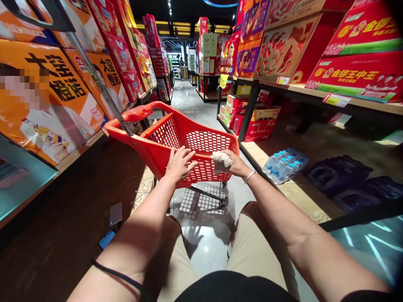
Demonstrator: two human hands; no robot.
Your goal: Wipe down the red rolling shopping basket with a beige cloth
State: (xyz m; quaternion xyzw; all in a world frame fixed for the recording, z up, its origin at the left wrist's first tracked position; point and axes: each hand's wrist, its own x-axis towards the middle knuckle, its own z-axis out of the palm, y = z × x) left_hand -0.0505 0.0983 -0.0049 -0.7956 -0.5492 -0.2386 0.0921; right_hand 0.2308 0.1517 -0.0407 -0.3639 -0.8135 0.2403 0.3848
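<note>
Left hand point(180, 164), fingers spread, steadies the red perforated plastic shopping cart point(176, 138); right hand point(234, 164) clutches a crumpled white cloth point(221, 161) against its rim. Hard wiping pressure could roll the cart away.

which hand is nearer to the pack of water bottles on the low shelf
Right. The right hand, holding a cloth on the red basket, is closest to the water bottles; the left hand rests farther away on the rim.

Narrow shop aisle, glossy grey floor point(201, 105), dark-framed wooden shelves point(315, 94) on both sides stacked with orange boxes point(63, 92) and red gift cartons point(362, 75), bottled water pack point(285, 164) low right, ceiling spotlights point(170, 6) overhead
</note>
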